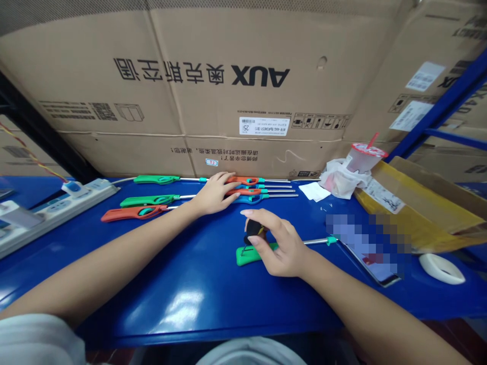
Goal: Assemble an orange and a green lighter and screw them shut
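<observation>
My right hand (283, 243) grips a short black screwdriver (255, 231) between thumb and fingers. The thin shaft points down at the end of a green long-neck lighter (249, 255) lying on the blue table (213, 299); part of that lighter is hidden under my hand. Fingers stretched out, my left hand (216, 195) lies against a group of orange lighters (243, 180) and a blue lighter (246, 199) farther back. To its left are two green lighters (155, 179) and an orange lighter (133, 213), with metal necks pointing right.
A phone (375, 256), a white oval object (442, 268) and an opened yellow-taped box (418, 213) are at the right. Behind them stands a cup with a red straw (366, 156) in a plastic bag. Power strips (57, 208) lie left; a large carton (198, 106) walls the back.
</observation>
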The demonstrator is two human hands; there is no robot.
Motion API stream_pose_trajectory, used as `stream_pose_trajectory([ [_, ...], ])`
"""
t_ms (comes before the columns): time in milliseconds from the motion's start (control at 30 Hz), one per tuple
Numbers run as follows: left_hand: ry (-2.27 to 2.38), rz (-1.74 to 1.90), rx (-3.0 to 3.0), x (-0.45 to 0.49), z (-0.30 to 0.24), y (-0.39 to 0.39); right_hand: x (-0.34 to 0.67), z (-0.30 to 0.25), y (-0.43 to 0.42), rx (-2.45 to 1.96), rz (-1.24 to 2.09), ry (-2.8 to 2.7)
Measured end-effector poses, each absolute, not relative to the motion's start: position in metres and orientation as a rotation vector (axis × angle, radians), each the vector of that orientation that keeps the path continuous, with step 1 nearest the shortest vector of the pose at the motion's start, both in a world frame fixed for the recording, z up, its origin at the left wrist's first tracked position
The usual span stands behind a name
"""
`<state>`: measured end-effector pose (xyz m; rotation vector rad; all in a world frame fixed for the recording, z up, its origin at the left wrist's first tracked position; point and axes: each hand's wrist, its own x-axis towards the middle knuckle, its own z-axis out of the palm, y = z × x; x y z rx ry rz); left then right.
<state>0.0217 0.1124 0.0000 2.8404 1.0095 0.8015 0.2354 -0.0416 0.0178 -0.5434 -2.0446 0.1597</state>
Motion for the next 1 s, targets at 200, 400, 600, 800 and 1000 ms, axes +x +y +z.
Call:
stream_pose_trajectory([
  [200,0.807,0.863,2.566,0.018,0.011,0.05,0.24,0.018,-0.04,-0.558,0.193,-2.039],
  [400,0.676,0.487,2.272,0.011,0.007,-0.007,0.24,0.022,-0.044,-0.558,0.349,-2.025],
  [600,0.714,0.577,2.351,0.021,-0.008,-0.019,0.236,0.025,-0.042,-0.622,0.399,-1.97],
  [800,0.724,0.63,2.368,0.023,-0.016,-0.019,0.248,0.035,-0.038,-0.534,0.108,-2.031],
  [1000,0.713,0.639,2.366,0.022,-0.015,-0.019,0.245,0.044,-0.047,-0.608,0.228,-2.037],
])
